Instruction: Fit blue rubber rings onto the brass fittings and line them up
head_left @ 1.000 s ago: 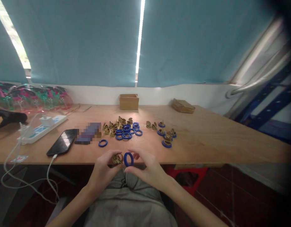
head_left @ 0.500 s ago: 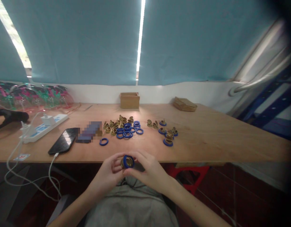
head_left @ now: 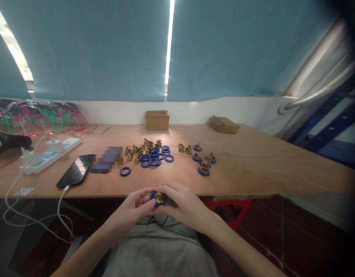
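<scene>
A: Grip first. What do you have in your left hand (head_left: 139, 204)?

B: You are grasping a brass-coloured fitting (head_left: 159, 200), your thumb at its near face, your fingers behind and partly hidden. The fitting shows within the opening of a blue ring (head_left: 153, 195); how deep it sits, cannot tell.

A: And your right hand (head_left: 180, 204)?

B: Closed round that ring from the right, fingers curled over the top, thumb side low.

A: Position?

B: Both pieces up over your lap, just off the near edge of the wooden table (head_left: 266, 165).

A: On the tabletop ahead of you?

B: Loose brass fittings (head_left: 143, 148) in a heap; a cluster of blue rings (head_left: 153, 157) beside it. One stray ring (head_left: 125, 175) lies apart, left and nearer you. To the right, ringed fittings (head_left: 204, 173) stand on blue bases. A loose pair (head_left: 188, 149) lies between the groups.

A: Left margin?

B: Black phone (head_left: 76, 171), white cable (head_left: 60, 200) at its near end, power strip (head_left: 52, 156) beyond. Far side: cardboard box (head_left: 157, 122) near the wall.
</scene>
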`<act>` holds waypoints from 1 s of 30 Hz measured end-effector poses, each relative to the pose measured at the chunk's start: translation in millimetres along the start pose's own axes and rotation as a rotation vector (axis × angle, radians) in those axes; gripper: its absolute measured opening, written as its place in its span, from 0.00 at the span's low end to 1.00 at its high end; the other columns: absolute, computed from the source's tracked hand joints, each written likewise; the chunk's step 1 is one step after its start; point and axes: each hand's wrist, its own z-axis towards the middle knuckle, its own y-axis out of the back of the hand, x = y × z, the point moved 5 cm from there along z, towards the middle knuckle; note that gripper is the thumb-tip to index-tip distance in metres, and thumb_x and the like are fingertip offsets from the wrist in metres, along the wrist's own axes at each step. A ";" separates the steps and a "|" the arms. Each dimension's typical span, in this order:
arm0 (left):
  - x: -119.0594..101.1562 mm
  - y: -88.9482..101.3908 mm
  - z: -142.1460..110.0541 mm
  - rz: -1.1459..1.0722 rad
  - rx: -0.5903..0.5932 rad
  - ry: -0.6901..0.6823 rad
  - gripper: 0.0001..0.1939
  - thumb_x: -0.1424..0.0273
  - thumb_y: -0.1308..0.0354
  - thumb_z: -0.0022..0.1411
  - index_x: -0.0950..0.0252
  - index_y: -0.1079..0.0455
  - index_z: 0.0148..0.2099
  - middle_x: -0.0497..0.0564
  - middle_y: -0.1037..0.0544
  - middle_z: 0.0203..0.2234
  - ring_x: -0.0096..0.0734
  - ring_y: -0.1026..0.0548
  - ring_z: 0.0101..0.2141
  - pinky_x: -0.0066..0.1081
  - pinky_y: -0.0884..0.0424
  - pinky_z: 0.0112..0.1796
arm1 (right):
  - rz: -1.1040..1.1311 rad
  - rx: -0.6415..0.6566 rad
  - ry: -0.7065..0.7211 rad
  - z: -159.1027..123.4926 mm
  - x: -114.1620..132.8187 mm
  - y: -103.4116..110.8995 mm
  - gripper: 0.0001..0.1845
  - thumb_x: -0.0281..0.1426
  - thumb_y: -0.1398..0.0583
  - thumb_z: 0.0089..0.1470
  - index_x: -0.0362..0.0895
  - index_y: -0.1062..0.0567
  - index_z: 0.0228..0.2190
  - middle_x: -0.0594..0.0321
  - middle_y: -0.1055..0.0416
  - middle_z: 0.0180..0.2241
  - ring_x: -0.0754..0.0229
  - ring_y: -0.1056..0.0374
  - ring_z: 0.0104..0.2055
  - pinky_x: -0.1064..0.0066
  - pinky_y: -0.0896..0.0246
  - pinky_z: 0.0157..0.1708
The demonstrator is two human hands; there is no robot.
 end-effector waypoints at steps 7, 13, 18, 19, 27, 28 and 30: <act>1.7 2.8 -1.1 0.058 -0.008 0.010 0.22 0.65 0.33 0.59 0.67 0.27 0.54 0.57 0.18 0.44 0.39 0.21 0.44 0.33 0.29 0.47 | 0.027 -0.038 -0.035 -0.3 -2.6 -2.8 0.18 0.38 0.31 0.51 0.43 0.28 0.40 0.60 0.29 0.37 0.56 0.31 0.38 0.68 0.37 0.33; 0.6 -4.1 -3.7 0.049 0.004 0.068 0.24 0.63 0.32 0.55 0.67 0.27 0.52 0.57 0.17 0.42 0.39 0.20 0.42 0.32 0.28 0.44 | 0.247 -0.032 -0.209 -3.0 -8.6 -1.7 0.22 0.35 0.26 0.41 0.45 0.30 0.34 0.65 0.30 0.35 0.58 0.32 0.36 0.70 0.39 0.32; 2.2 -9.6 -1.8 0.024 -0.035 0.100 0.22 0.67 0.33 0.55 0.68 0.28 0.52 0.56 0.17 0.39 0.37 0.19 0.39 0.31 0.27 0.42 | 0.467 0.057 -0.300 -6.2 -19.6 -9.8 0.26 0.33 0.26 0.40 0.45 0.31 0.38 0.67 0.31 0.35 0.60 0.33 0.36 0.71 0.37 0.32; 1.0 -9.9 -1.4 0.025 -0.051 0.095 0.22 0.68 0.34 0.56 0.68 0.29 0.52 0.56 0.16 0.39 0.37 0.19 0.39 0.32 0.27 0.42 | 0.478 0.047 -0.303 -6.3 -20.5 -10.1 0.25 0.32 0.26 0.40 0.45 0.31 0.39 0.67 0.31 0.36 0.60 0.33 0.36 0.71 0.37 0.33; -10.9 -6.3 -2.5 -0.054 -0.073 -0.004 0.19 0.69 0.35 0.58 0.65 0.28 0.52 0.56 0.17 0.43 0.42 0.21 0.45 0.39 0.28 0.49 | 0.713 0.115 -0.216 -8.7 -14.2 -2.1 0.21 0.32 0.38 0.58 0.46 0.35 0.52 0.60 0.28 0.43 0.60 0.31 0.42 0.66 0.33 0.42; -11.4 -6.2 -2.7 -0.049 -0.070 -0.008 0.20 0.68 0.34 0.58 0.65 0.28 0.53 0.56 0.18 0.43 0.42 0.21 0.45 0.39 0.28 0.49 | 0.740 0.118 -0.217 -9.4 -15.0 -0.5 0.19 0.33 0.40 0.60 0.46 0.35 0.52 0.60 0.28 0.43 0.60 0.30 0.42 0.65 0.33 0.43; -12.1 -7.2 -3.1 -0.028 -0.066 -0.003 0.21 0.66 0.34 0.58 0.64 0.28 0.53 0.56 0.18 0.43 0.41 0.21 0.45 0.38 0.27 0.48 | 0.785 0.109 -0.233 -10.7 -17.9 1.0 0.15 0.34 0.42 0.62 0.46 0.33 0.50 0.60 0.27 0.42 0.60 0.29 0.42 0.65 0.32 0.43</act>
